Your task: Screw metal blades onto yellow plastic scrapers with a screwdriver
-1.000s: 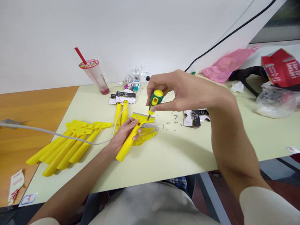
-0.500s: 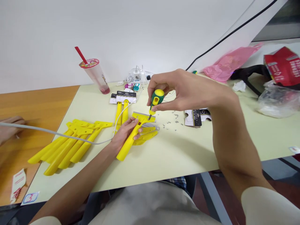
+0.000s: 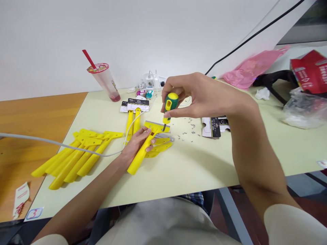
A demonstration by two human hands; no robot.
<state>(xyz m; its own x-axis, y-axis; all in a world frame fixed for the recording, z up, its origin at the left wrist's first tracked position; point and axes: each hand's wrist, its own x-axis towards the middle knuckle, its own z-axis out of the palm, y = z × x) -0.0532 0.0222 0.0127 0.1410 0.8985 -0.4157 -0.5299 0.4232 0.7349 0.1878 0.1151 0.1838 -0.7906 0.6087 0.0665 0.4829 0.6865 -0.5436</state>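
Observation:
My left hand (image 3: 138, 143) is closed round the neck of a yellow scraper (image 3: 140, 159) that has a metal blade along its head. In my right hand (image 3: 190, 97) is a short green and yellow screwdriver (image 3: 170, 104), pinched by the handle. Its tip points down onto the right end of the scraper's head, where a screw hole sits. Beneath the scraper lie loose yellow head plates (image 3: 162, 147) and a metal blade (image 3: 170, 139). Small screws (image 3: 192, 126) are scattered to the right.
Several yellow scraper handles (image 3: 76, 158) are piled at the left. Carded scrapers (image 3: 133, 119) lie behind my left hand, with a drink cup (image 3: 108, 81) farther left. A white cable (image 3: 84, 149) crosses the table. Cardboard cards (image 3: 211, 127) lie right; a pink bag (image 3: 251, 69) is beyond.
The screwdriver handle has turned slightly, its tip staying on the scraper. Another person's hand at the far left has gone out of view. My left hand holds still.

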